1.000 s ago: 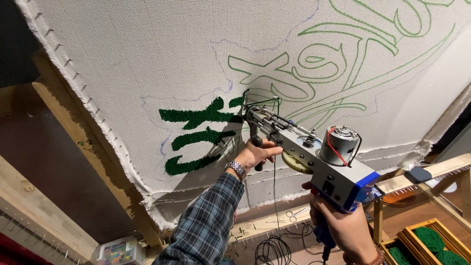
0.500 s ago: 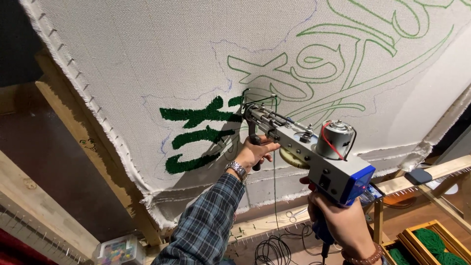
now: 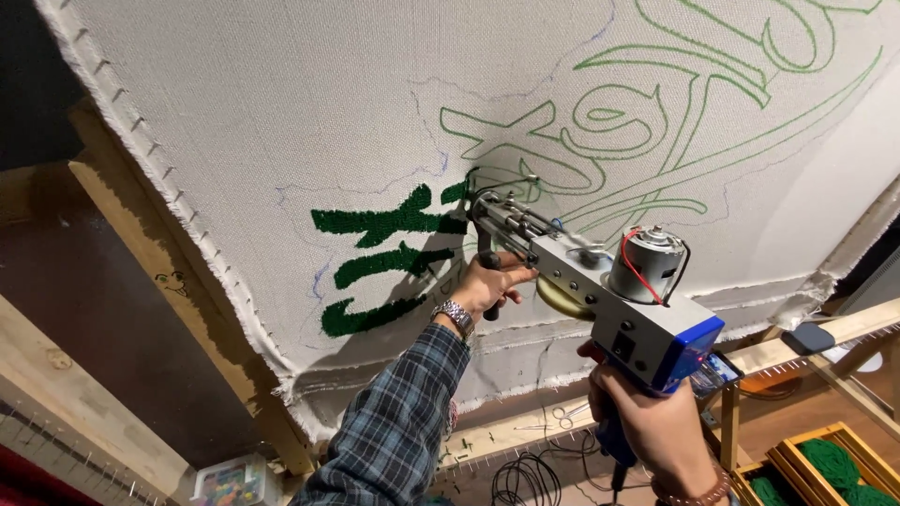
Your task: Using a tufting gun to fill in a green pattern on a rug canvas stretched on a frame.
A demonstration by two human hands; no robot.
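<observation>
Gripping the blue rear handle, the right hand (image 3: pixel 656 426) is closed around a tufting gun (image 3: pixel 600 290), whose needle end is pressed against the stretched backing cloth (image 3: pixel 281 122). The front black handle of the gun is clasped by the left hand (image 3: pixel 487 286), fingers curled; a metal wristwatch (image 3: pixel 455 316) is worn above a plaid sleeve (image 3: pixel 398 422). Green tufted patches (image 3: pixel 384 225) are seen just left of the gun's tip, green outlines (image 3: pixel 656 103) above the gun. A wooden frame (image 3: pixel 150 244) borders the cloth, left of the gun.
</observation>
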